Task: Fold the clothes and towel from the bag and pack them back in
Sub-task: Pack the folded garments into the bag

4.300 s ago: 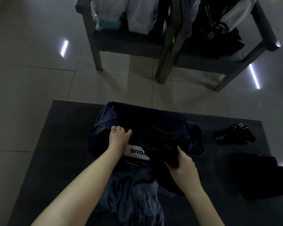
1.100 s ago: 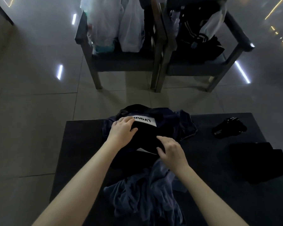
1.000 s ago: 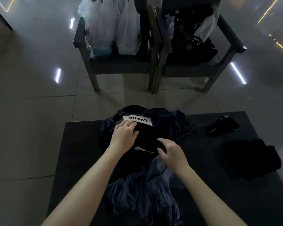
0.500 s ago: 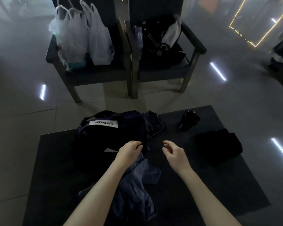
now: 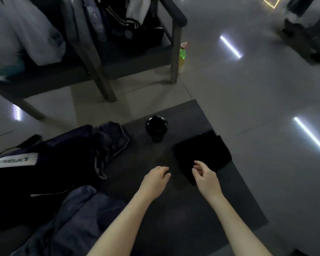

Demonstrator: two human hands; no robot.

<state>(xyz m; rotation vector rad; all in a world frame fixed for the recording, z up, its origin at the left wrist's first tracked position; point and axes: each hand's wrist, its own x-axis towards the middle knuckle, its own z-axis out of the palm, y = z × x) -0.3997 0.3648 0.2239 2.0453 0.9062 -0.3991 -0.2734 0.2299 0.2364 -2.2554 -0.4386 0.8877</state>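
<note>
A grey tiled floor streaked with strip-light reflections runs behind the dark work surface (image 5: 155, 218) that fills the lower half of the frame, with two chairs (image 5: 175, 52) carrying white plastic bags (image 5: 31, 39) and a striped jacket (image 5: 122, 21) at the upper left and a green bottle (image 5: 182, 54) beside a chair leg. My left hand (image 5: 155, 182) and right hand (image 5: 205, 179) hang side by side just below centre, both loosely curled and grasping nothing. My right fingertips (image 5: 197, 163) sit over the near edge of the folded black cloth (image 5: 205, 150) at centre right; whether they touch it I cannot tell. The dark bag (image 5: 63, 163), its white label (image 5: 13, 160) facing up, lies slumped at the left edge, with a small black bundle (image 5: 156, 127) well apart at upper centre and a crumpled blue garment (image 5: 72, 218) heaped at the lower left. I judge the step in hand to be the pick-up of the folded black piece for packing. The next move would call for both hands to close on its near edge or slide beneath it, lift it flat so the fold holds, and carry it left across the surface to the bag's opening. The blue garment looks unfolded, so folding work appears to remain.
</note>
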